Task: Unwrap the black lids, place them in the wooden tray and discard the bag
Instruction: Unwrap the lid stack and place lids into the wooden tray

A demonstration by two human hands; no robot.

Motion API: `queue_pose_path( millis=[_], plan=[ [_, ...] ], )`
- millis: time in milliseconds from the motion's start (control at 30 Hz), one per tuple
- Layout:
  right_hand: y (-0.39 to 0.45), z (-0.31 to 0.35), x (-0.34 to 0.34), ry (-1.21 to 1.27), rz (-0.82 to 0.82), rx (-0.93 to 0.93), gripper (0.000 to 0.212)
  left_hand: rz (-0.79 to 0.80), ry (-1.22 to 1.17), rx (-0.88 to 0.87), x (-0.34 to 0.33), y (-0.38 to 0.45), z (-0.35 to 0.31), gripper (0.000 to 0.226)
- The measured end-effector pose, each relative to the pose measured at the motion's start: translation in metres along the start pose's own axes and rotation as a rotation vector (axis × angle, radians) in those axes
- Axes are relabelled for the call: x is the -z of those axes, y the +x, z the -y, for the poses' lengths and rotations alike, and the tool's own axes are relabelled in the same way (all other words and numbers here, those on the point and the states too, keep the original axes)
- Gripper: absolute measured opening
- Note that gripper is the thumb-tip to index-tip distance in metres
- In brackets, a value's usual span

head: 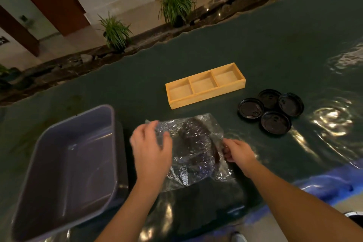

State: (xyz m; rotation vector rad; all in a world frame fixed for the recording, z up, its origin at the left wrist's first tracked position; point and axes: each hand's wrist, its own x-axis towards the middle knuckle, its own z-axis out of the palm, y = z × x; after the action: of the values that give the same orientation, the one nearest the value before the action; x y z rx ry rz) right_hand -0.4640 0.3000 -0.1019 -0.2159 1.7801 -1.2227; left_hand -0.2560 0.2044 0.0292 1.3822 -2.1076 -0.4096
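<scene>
Head camera looked down on a dark green table where the person worked with both bare hands on a crinkled clear plastic bag. The bag lay flat near the table's front edge, between the two hands, with a dark curved shape showing through it; whether that was a stack of lids I could not tell through the blur and glare. The left hand gripped the bag's left side, thumb and fingers curled over the plastic near its upper left corner. The right hand pinched the bag's right edge, fingers bent inward against the film. So the bag sat stretched between the two grips, its bulk nearer the left hand, its lower corner trailing toward the person.

Four black lids lay loose on the table beyond and to the right of the right hand, clustered together and touching or overlapping one another, well apart from either grip. Just behind them and slightly left stood the wooden tray, its three compartments holding nothing. A grey plastic bin sat to the left of the left hand, close beside the bag. Potted grassy plants stood along the floor past the table's far edge.
</scene>
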Motion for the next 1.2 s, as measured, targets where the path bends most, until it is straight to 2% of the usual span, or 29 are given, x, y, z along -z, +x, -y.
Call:
queue_pose_path(
  millis=[100, 233, 300, 433, 567, 633, 767, 867, 1067, 1200],
  plan=[
    [-0.004, 0.002, 0.001, 0.047, 0.009, 0.011, 0.027, 0.204, -0.003, -0.084, -0.026, -0.006, -0.012, 0.038],
    [-0.010, 0.003, -0.001, -0.019, 0.034, 0.027, 0.030, 0.447, 0.010, 0.104, -0.060, -0.008, 0.006, 0.046],
    [-0.012, 0.003, -0.001, -0.017, 0.033, 0.030, 0.031, 0.511, 0.033, 0.155, -0.070, -0.011, 0.017, 0.049],
    [-0.014, 0.002, -0.001, -0.019, 0.019, 0.033, 0.026, 0.517, -0.014, 0.184, -0.084, -0.018, 0.033, 0.052],
    [-0.011, 0.002, -0.002, -0.059, 0.031, 0.033, 0.029, 0.463, -0.259, 0.362, -0.090, -0.017, 0.040, 0.040],
    [-0.010, 0.004, -0.002, -0.082, 0.047, 0.037, 0.024, 0.450, -0.326, 0.393, -0.093, -0.015, 0.039, 0.037],
    [-0.008, 0.009, -0.002, -0.118, 0.064, 0.053, 0.013, 0.452, -0.348, 0.435, -0.101, -0.013, 0.044, 0.059],
    [-0.004, 0.012, -0.004, -0.110, 0.050, 0.074, 0.012, 0.485, -0.359, 0.423, -0.106, -0.013, 0.048, 0.066],
    [-0.002, 0.016, -0.006, -0.100, 0.118, 0.081, 0.037, 0.529, -0.317, 0.389, -0.117, -0.011, 0.053, 0.058],
    [0.001, 0.015, -0.007, -0.082, 0.123, 0.085, 0.038, 0.564, -0.294, 0.428, -0.122, -0.009, 0.052, 0.050]
  ],
)
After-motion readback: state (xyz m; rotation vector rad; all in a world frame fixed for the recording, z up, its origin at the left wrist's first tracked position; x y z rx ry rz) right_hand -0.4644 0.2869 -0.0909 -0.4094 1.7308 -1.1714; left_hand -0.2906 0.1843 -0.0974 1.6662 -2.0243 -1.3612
